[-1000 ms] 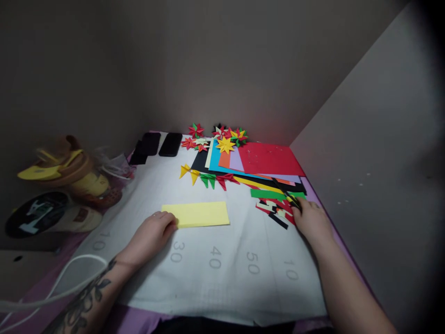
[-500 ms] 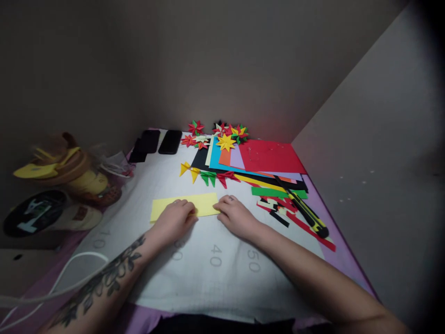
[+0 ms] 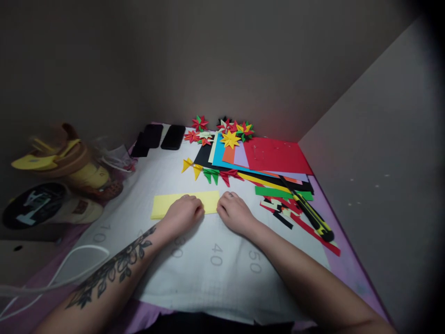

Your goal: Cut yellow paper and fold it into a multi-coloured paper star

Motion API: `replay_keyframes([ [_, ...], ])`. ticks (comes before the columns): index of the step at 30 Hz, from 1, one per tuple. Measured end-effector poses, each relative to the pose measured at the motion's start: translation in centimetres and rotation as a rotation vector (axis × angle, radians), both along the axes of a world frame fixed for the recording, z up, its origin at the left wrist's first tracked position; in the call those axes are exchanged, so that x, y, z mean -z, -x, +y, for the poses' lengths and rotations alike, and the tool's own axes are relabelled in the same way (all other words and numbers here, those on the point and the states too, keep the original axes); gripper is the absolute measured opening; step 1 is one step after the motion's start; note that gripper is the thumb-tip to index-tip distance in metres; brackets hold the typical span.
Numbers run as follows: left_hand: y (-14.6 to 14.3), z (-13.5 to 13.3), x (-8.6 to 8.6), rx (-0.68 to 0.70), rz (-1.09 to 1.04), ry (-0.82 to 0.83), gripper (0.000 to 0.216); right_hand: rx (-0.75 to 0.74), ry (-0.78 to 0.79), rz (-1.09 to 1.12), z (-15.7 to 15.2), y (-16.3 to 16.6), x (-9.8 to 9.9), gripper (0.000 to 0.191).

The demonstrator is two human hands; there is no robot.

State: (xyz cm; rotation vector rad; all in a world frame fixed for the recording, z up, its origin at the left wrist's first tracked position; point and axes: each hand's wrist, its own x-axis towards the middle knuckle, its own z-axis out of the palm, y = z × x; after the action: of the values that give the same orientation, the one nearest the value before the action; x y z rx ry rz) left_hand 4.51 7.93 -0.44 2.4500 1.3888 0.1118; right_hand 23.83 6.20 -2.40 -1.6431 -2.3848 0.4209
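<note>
A folded strip of yellow paper lies lengthwise in front of me on the white cloth. My left hand is closed, its curled fingers pressed down on the strip right of its middle. At the strip's right end, the bent fingers of my right hand are closed on the edge. Beyond the strip lie small folded paper pieces: yellow ones, green ones and red ones. The undersides of my fingers are hidden.
Paper stars and coloured sheets lie at the back. A yellow-black utility knife rests right, beside paper scraps. Dark phones lie back left. A cap and a white cable are at left.
My left hand has slid a little to the right along the yellow strip. My right hand stays at the right end, its fingers more curled. The whole view has shifted slightly.
</note>
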Motion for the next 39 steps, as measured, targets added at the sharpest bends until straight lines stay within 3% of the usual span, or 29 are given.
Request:
replay_keyframes([
  [12, -0.5, 0.5, -0.8, -0.025, 0.092, 0.046, 0.020, 0.029, -0.013, -0.110, -0.1, 0.5, -0.2, 0.020],
  [21, -0.7, -0.3, -0.1, -0.044, 0.145, -0.101, 0.017, 0.081, -0.007, -0.015, -0.5, 0.4, 0.0, 0.010],
  [25, -0.3, -0.2, -0.2, -0.017, 0.125, -0.107, 0.014, -0.110, -0.079, 0.099, -0.2, -0.2, 0.4, 0.017],
  [30, -0.2, 0.0, -0.5, -0.014, 0.077, -0.045, 0.011, -0.375, -0.190, 0.086, 0.1, -0.5, 0.9, 0.023],
  [39, -0.1, -0.1, -0.1, -0.035, 0.071, -0.054, 0.010, -0.337, -0.221, 0.031, -0.9, -1.1, 0.4, 0.025],
])
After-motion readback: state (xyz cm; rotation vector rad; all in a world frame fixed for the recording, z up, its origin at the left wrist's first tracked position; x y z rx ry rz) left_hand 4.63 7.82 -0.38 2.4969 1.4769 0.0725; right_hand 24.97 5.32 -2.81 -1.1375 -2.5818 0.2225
